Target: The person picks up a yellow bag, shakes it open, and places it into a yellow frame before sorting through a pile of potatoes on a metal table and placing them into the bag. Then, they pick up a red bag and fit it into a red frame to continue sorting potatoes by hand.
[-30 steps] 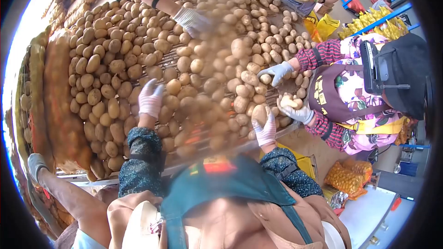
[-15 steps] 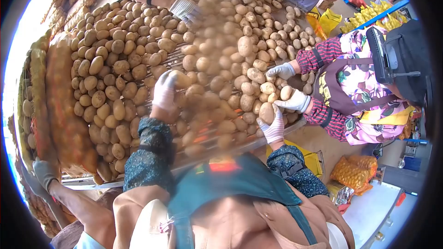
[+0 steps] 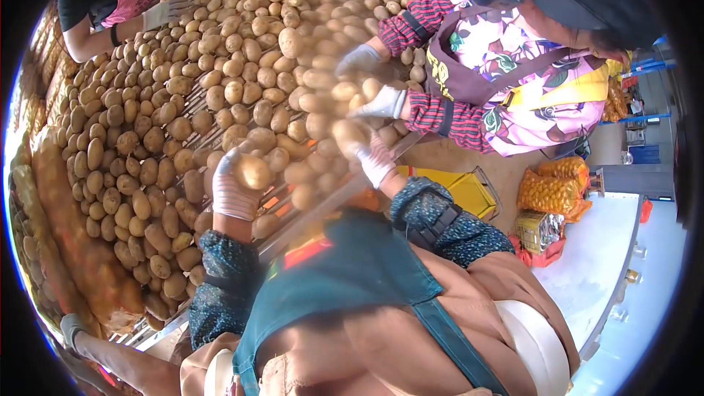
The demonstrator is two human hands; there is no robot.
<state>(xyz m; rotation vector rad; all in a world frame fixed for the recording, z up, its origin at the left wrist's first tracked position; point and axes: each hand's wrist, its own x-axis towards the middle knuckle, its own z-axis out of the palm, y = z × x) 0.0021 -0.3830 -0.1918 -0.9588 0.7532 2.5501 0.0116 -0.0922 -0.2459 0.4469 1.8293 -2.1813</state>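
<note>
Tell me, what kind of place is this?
Probably a sorting or packing place for potatoes. Loads lie spread out, gloved people reach in among them, and full orange net bags sit nearby.

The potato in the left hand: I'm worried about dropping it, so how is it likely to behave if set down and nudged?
The potato looks rounded, so it would probably roll, though neighbouring potatoes might stop it. Its plump visible side suggests it is stiff, not floppy. Its smooth-looking skin may slip slightly in the gloved left hand.
</note>
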